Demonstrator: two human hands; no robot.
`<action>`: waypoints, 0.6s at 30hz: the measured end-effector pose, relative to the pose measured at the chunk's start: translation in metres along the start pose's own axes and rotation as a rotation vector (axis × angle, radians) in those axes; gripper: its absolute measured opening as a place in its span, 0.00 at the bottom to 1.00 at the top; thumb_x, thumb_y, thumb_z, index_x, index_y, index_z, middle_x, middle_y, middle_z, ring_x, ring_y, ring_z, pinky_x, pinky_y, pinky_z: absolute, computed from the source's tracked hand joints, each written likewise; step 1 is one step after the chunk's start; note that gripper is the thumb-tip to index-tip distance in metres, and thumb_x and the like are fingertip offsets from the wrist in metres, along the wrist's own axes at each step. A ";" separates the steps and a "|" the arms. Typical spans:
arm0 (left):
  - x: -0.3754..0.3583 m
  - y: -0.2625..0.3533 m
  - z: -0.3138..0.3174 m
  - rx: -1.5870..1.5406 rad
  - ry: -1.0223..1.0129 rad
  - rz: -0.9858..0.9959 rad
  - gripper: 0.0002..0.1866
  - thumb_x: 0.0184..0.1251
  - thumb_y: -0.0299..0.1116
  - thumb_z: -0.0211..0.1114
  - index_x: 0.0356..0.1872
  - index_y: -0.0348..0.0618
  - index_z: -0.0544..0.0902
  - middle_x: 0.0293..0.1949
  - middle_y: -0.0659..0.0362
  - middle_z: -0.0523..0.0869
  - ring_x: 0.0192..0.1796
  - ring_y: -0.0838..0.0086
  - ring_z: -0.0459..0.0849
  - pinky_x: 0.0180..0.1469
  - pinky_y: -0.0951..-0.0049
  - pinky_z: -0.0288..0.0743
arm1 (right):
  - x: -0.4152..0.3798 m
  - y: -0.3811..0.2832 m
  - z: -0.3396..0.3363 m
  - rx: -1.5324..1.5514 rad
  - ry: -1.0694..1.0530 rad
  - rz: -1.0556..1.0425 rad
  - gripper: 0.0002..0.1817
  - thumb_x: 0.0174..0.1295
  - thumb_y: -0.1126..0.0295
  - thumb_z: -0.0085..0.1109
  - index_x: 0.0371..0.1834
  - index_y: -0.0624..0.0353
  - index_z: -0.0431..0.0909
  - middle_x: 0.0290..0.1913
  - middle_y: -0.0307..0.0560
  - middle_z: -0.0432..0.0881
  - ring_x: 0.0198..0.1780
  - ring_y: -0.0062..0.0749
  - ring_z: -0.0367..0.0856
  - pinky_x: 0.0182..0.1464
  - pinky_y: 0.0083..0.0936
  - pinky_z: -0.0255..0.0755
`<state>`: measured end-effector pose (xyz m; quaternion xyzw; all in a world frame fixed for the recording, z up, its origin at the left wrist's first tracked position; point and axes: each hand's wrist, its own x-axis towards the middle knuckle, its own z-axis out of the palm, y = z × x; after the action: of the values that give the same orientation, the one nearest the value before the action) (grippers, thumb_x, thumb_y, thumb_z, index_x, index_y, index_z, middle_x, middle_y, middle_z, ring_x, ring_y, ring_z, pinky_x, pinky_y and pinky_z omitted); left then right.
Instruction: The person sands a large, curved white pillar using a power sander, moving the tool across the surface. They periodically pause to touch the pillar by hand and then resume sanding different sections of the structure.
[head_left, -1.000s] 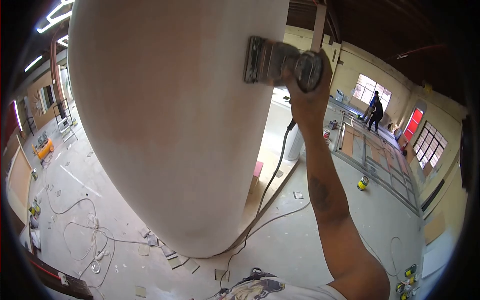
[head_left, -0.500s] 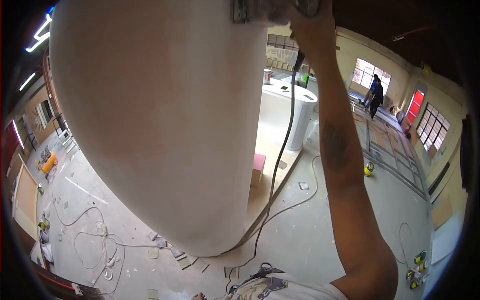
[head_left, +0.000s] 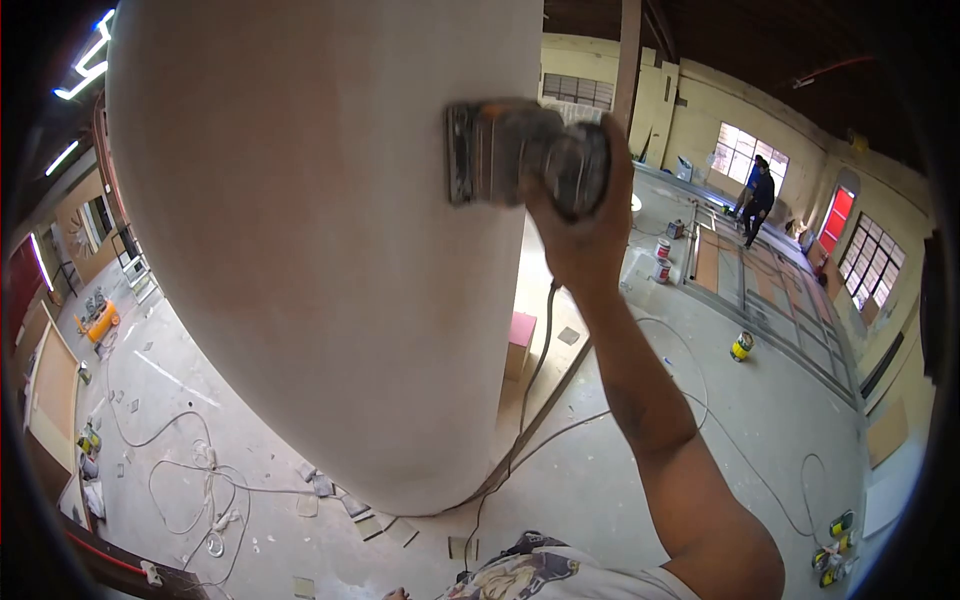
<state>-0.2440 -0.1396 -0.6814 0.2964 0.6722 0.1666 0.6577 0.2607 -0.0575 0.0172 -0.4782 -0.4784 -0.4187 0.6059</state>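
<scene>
My right hand (head_left: 585, 245) is wrapped round the body of an electric sander (head_left: 505, 150). The sander's flat pad faces the tall, white, curved panel (head_left: 330, 260) and appears to rest on it near its right edge. From below my wrist a dark power cord (head_left: 545, 345) hangs down to the floor. Only a small bit of my left hand (head_left: 397, 594) shows at the bottom edge, low beside my shirt; its fingers are too cut off to read.
Sanding sheets (head_left: 365, 515) lie at the panel's foot. Looped cable (head_left: 205, 480) is on the floor to the left. An orange compressor (head_left: 97, 320), paint cans (head_left: 662, 262), a metal frame (head_left: 770, 300) and a person in dark clothes (head_left: 762, 200) stand farther off.
My right hand has brought the sander down along the panel from the top of the view. The whole sander now shows, and my arm is lower and more bent.
</scene>
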 end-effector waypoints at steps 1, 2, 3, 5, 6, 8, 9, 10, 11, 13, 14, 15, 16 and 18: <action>0.000 0.002 0.001 0.005 0.008 -0.007 0.18 0.74 0.52 0.66 0.52 0.51 0.83 0.42 0.59 0.88 0.34 0.70 0.82 0.30 0.64 0.75 | 0.022 0.001 0.004 0.004 0.019 -0.047 0.48 0.53 0.62 0.81 0.77 0.57 0.64 0.54 0.58 0.76 0.57 0.50 0.79 0.59 0.43 0.75; 0.001 0.002 0.003 0.009 0.009 -0.016 0.18 0.74 0.52 0.66 0.52 0.51 0.83 0.42 0.59 0.88 0.35 0.70 0.82 0.30 0.64 0.75 | 0.042 0.001 0.008 0.009 0.040 -0.094 0.48 0.54 0.61 0.81 0.77 0.55 0.64 0.53 0.58 0.77 0.56 0.50 0.80 0.59 0.42 0.75; 0.002 0.003 0.005 0.010 0.005 -0.024 0.18 0.74 0.52 0.66 0.53 0.51 0.83 0.42 0.59 0.88 0.35 0.70 0.82 0.31 0.64 0.75 | 0.064 -0.008 0.011 0.042 0.017 -0.071 0.47 0.54 0.61 0.81 0.77 0.55 0.64 0.53 0.58 0.77 0.56 0.50 0.80 0.58 0.42 0.75; 0.003 0.003 0.009 0.007 0.001 -0.032 0.18 0.74 0.52 0.66 0.53 0.51 0.83 0.42 0.59 0.88 0.35 0.70 0.82 0.31 0.64 0.75 | 0.106 -0.029 0.013 0.050 -0.028 -0.078 0.47 0.57 0.62 0.81 0.77 0.58 0.63 0.58 0.48 0.84 0.55 0.34 0.86 0.59 0.30 0.81; 0.003 0.003 0.010 0.008 0.000 -0.032 0.18 0.74 0.52 0.66 0.53 0.51 0.83 0.42 0.59 0.88 0.35 0.70 0.82 0.31 0.64 0.75 | 0.129 -0.036 0.017 0.109 -0.026 -0.087 0.44 0.59 0.65 0.77 0.77 0.59 0.63 0.53 0.49 0.84 0.52 0.32 0.86 0.55 0.28 0.81; 0.002 -0.001 0.012 0.008 -0.003 -0.033 0.19 0.74 0.52 0.66 0.53 0.51 0.83 0.43 0.59 0.88 0.36 0.70 0.82 0.31 0.64 0.75 | 0.165 -0.058 0.020 0.104 -0.016 -0.062 0.41 0.61 0.68 0.74 0.77 0.59 0.63 0.48 0.51 0.85 0.48 0.31 0.86 0.52 0.29 0.81; 0.001 -0.003 0.013 0.003 -0.003 -0.034 0.19 0.74 0.52 0.66 0.53 0.51 0.83 0.43 0.59 0.88 0.36 0.70 0.82 0.31 0.63 0.76 | 0.177 -0.067 0.021 0.039 -0.006 -0.027 0.41 0.61 0.68 0.74 0.77 0.58 0.63 0.46 0.52 0.86 0.48 0.32 0.86 0.52 0.30 0.81; -0.001 -0.005 0.014 0.002 -0.003 -0.034 0.19 0.74 0.52 0.66 0.53 0.51 0.83 0.43 0.59 0.88 0.36 0.70 0.83 0.31 0.63 0.76 | 0.188 -0.066 0.024 0.023 0.027 -0.072 0.42 0.60 0.68 0.74 0.77 0.59 0.63 0.46 0.52 0.86 0.48 0.33 0.86 0.53 0.32 0.81; 0.000 -0.007 0.014 0.003 -0.003 -0.030 0.19 0.74 0.52 0.66 0.53 0.51 0.83 0.43 0.58 0.88 0.36 0.70 0.83 0.31 0.63 0.76 | 0.200 -0.065 0.028 0.006 0.062 -0.119 0.42 0.60 0.67 0.74 0.77 0.60 0.63 0.46 0.53 0.86 0.48 0.33 0.86 0.54 0.33 0.81; -0.002 -0.008 0.015 0.000 -0.007 -0.025 0.19 0.74 0.52 0.66 0.53 0.51 0.83 0.43 0.58 0.88 0.37 0.70 0.83 0.32 0.63 0.76 | 0.200 -0.070 0.025 0.075 0.038 -0.113 0.41 0.60 0.67 0.74 0.76 0.60 0.64 0.47 0.53 0.86 0.48 0.35 0.87 0.55 0.34 0.81; -0.003 -0.010 0.014 -0.006 -0.016 -0.023 0.19 0.74 0.52 0.66 0.53 0.51 0.83 0.43 0.58 0.88 0.37 0.70 0.83 0.32 0.63 0.76 | 0.187 -0.079 0.017 0.162 -0.024 -0.059 0.41 0.60 0.67 0.74 0.75 0.61 0.64 0.47 0.53 0.86 0.49 0.36 0.87 0.55 0.35 0.80; -0.003 -0.013 0.014 -0.012 -0.024 -0.022 0.19 0.74 0.52 0.66 0.54 0.51 0.83 0.43 0.58 0.88 0.37 0.70 0.83 0.32 0.63 0.76 | 0.180 -0.085 0.012 0.249 -0.085 -0.006 0.40 0.60 0.68 0.74 0.75 0.61 0.65 0.48 0.53 0.86 0.49 0.38 0.87 0.56 0.36 0.80; -0.004 -0.014 0.014 -0.020 -0.031 -0.020 0.19 0.74 0.52 0.66 0.54 0.51 0.83 0.44 0.59 0.88 0.37 0.69 0.83 0.32 0.63 0.76 | 0.171 -0.076 0.014 0.166 -0.034 -0.067 0.39 0.60 0.68 0.74 0.74 0.61 0.65 0.48 0.52 0.86 0.49 0.37 0.86 0.56 0.35 0.80; -0.006 -0.021 0.015 -0.058 -0.038 0.012 0.19 0.74 0.52 0.66 0.52 0.50 0.83 0.42 0.59 0.88 0.37 0.69 0.83 0.32 0.62 0.77 | 0.146 -0.042 0.022 0.004 0.067 -0.187 0.38 0.60 0.67 0.74 0.73 0.61 0.66 0.49 0.51 0.85 0.50 0.35 0.86 0.55 0.33 0.80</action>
<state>-0.2329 -0.1619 -0.6903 0.2842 0.6528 0.1846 0.6775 0.2437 -0.0515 0.1694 -0.4162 -0.5012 -0.4884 0.5806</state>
